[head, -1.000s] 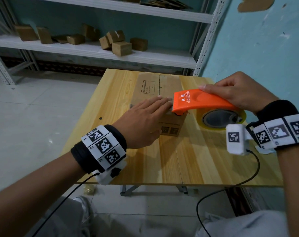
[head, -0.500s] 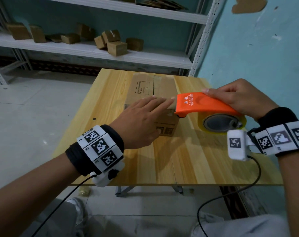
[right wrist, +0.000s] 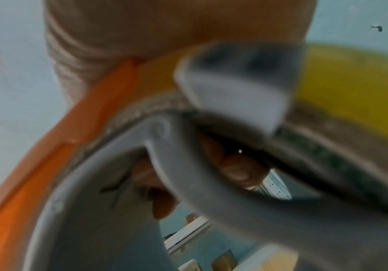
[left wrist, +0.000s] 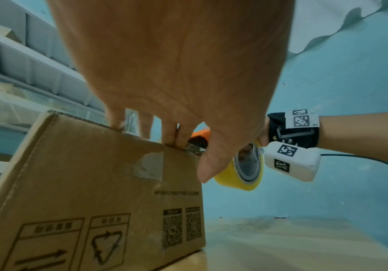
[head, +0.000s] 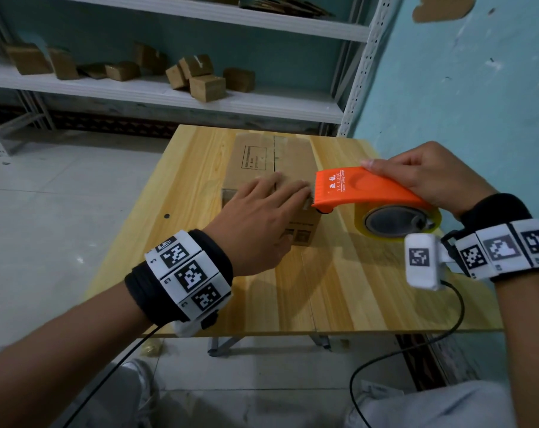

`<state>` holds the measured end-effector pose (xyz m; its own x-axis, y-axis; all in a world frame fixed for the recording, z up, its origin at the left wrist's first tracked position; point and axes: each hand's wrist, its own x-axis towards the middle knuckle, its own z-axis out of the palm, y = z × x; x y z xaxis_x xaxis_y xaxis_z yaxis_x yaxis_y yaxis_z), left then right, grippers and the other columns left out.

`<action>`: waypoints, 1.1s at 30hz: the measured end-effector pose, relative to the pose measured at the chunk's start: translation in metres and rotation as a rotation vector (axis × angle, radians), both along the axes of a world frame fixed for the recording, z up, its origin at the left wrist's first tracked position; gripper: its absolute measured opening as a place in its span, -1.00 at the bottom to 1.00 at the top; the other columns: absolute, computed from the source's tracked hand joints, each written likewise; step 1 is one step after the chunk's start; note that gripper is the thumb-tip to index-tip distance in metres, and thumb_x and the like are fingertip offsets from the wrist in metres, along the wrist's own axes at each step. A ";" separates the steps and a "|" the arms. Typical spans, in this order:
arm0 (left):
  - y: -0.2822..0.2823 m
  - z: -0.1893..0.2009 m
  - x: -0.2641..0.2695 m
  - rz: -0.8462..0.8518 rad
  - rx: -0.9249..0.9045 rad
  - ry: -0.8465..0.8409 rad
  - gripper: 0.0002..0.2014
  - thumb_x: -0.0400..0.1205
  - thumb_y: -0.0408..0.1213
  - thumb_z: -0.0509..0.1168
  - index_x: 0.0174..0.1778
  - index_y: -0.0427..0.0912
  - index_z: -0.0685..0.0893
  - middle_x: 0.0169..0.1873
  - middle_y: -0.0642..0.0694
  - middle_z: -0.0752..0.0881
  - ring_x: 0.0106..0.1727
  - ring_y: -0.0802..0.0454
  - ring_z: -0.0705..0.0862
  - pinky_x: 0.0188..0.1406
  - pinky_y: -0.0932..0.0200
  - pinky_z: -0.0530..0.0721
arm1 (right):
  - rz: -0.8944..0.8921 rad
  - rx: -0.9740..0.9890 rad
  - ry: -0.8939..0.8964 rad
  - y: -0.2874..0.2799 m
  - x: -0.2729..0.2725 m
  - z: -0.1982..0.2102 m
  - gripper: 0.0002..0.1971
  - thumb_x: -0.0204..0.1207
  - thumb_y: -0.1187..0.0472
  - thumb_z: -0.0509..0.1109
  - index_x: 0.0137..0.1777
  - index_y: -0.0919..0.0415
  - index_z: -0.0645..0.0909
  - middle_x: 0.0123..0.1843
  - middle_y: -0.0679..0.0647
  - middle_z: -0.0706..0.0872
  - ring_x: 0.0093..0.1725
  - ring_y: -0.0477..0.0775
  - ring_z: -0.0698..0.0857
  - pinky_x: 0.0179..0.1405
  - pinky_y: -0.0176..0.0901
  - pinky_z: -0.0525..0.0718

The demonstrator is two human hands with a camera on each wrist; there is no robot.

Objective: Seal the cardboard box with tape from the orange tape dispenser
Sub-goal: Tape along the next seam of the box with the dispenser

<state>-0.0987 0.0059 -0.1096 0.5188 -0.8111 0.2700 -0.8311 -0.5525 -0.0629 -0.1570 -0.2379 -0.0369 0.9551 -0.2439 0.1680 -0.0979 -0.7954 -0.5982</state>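
Observation:
A closed cardboard box (head: 262,162) lies on the wooden table (head: 339,288), its centre seam running away from me. My left hand (head: 262,217) lies flat on the near end of the box top, fingers straight, their tips at the dispenser's front edge. My right hand (head: 428,177) grips the orange tape dispenser (head: 364,189) from above, with its nose at the box's near right corner. The yellowish tape roll (head: 396,223) hangs under it. In the left wrist view the fingers (left wrist: 170,135) press on the top edge of the box (left wrist: 91,192). The right wrist view shows the dispenser (right wrist: 61,146) blurred.
Behind the table stands a white metal shelf unit (head: 169,91) holding several small cardboard boxes. A teal wall (head: 478,103) runs close along the table's right side. A black cable (head: 416,350) hangs from my right wrist past the table's near edge.
The camera view shifted slightly. The dispenser has sunk a little, staying at the box's near right corner, and my left hand stays flat on the box top.

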 end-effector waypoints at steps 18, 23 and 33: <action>-0.001 0.001 -0.002 -0.053 -0.070 0.085 -0.29 0.64 -0.08 0.22 0.67 -0.13 0.07 0.66 -0.07 0.13 0.68 0.00 0.03 0.68 0.05 -0.03 | 0.009 0.028 -0.032 -0.001 0.000 -0.007 -0.39 0.48 -0.31 0.37 -0.30 0.30 0.79 -0.42 0.30 0.71 -0.57 -0.07 0.63 -0.29 -0.17 0.57; 0.004 0.001 0.001 -0.045 -0.088 0.084 -0.33 0.63 -0.08 0.23 0.64 -0.12 0.16 0.62 -0.06 0.24 0.64 -0.02 0.17 0.63 -0.04 0.19 | 0.001 0.039 -0.028 0.004 0.003 -0.011 -0.38 0.48 -0.33 0.37 -0.27 0.30 0.80 -0.38 0.28 0.74 -0.53 -0.04 0.67 -0.20 -0.13 0.62; 0.012 0.001 0.010 -0.011 -0.115 0.070 -0.40 0.66 -0.07 0.21 0.61 -0.11 0.21 0.63 -0.06 0.25 0.66 0.02 0.13 0.66 0.11 0.02 | 0.013 0.010 -0.055 0.016 0.010 -0.015 -0.37 0.54 -0.28 0.35 -0.26 0.38 0.77 -0.47 0.21 0.66 -0.61 -0.16 0.59 -0.30 -0.22 0.54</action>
